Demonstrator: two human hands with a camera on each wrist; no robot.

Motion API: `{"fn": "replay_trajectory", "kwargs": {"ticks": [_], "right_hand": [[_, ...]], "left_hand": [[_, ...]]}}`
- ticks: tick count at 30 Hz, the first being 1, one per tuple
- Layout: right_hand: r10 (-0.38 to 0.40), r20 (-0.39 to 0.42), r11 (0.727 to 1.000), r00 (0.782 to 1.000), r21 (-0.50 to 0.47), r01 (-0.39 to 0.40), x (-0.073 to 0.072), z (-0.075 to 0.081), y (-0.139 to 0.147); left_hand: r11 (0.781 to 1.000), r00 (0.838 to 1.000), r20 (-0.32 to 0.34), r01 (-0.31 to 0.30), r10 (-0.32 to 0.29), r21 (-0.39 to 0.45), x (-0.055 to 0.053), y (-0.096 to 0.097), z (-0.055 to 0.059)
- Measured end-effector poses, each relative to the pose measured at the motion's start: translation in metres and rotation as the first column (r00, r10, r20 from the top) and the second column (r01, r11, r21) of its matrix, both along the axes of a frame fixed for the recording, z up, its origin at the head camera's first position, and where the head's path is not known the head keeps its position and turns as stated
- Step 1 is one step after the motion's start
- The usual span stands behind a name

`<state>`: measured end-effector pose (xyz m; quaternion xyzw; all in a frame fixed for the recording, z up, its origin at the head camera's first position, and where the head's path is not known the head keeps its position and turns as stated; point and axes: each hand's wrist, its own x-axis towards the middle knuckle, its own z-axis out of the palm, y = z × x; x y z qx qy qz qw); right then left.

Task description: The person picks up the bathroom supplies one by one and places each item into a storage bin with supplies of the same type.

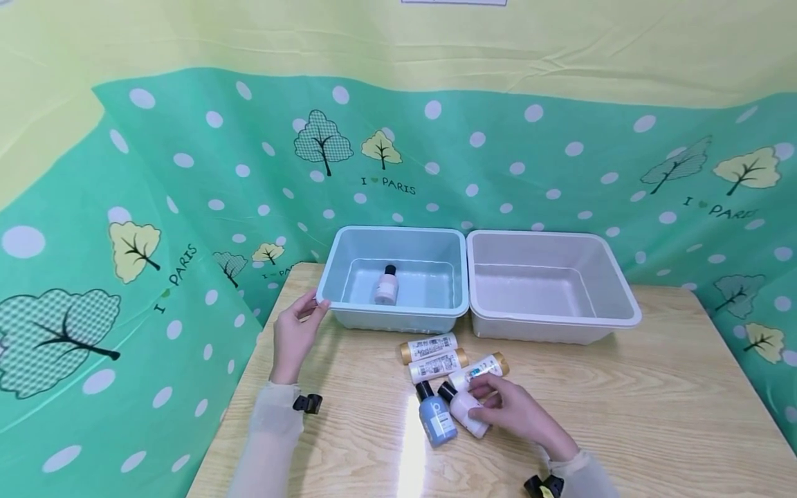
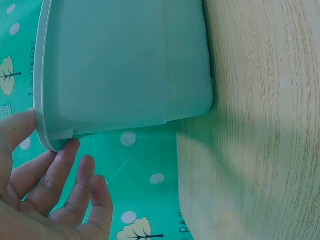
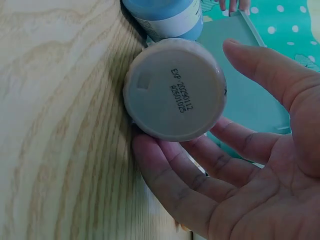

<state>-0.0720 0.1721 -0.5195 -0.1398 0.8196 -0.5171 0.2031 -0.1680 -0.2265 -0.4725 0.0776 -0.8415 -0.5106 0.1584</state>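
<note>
I'm likely grasping: left hand pinches blue plastic tub, spread right hand must wrap around pale-pink plastic bottle, five o'clock.

Left grip at bin rim, seemingly pinching.

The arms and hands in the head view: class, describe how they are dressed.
The person wears pale long sleeves, with a small black device at each wrist; the right one shows a yellow patch. The left hand and right hand wear no gloves.

Blue bin of smooth plastic
</note>
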Motion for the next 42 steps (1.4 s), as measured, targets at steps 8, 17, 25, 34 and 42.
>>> {"fn": "replay_trajectory", "kwargs": {"ticks": [8, 17, 25, 34, 42], "right_hand": [[0.028, -0.048, 0.999, 0.998, 0.037, -0.026, -0.001, -0.003, -0.001], [0.049, -0.005, 0.999, 0.999, -0.012, -0.049, -0.004, -0.006, 0.0], [0.06, 0.016, 0.997, 0.998, -0.055, -0.06, -0.006, -0.01, 0.002], [0.064, 0.053, 0.993, 0.997, -0.098, -0.059, -0.005, -0.011, 0.004], [0.06, 0.123, 0.987, 0.991, -0.153, -0.041, -0.006, -0.015, 0.008]], "left_hand": [[1.0, 1.0, -0.005, 0.002, -0.002, -0.007, 0.0, 0.0, 0.0], [1.0, 1.0, 0.001, -0.002, 0.002, -0.007, 0.001, 0.001, 0.001], [1.0, 1.0, -0.001, -0.004, 0.004, 0.004, 0.002, 0.0, 0.002], [1.0, 1.0, -0.003, 0.001, -0.001, 0.007, 0.001, 0.0, 0.0], [1.0, 1.0, -0.012, 0.001, -0.001, -0.001, 0.001, -0.001, -0.001]]}}
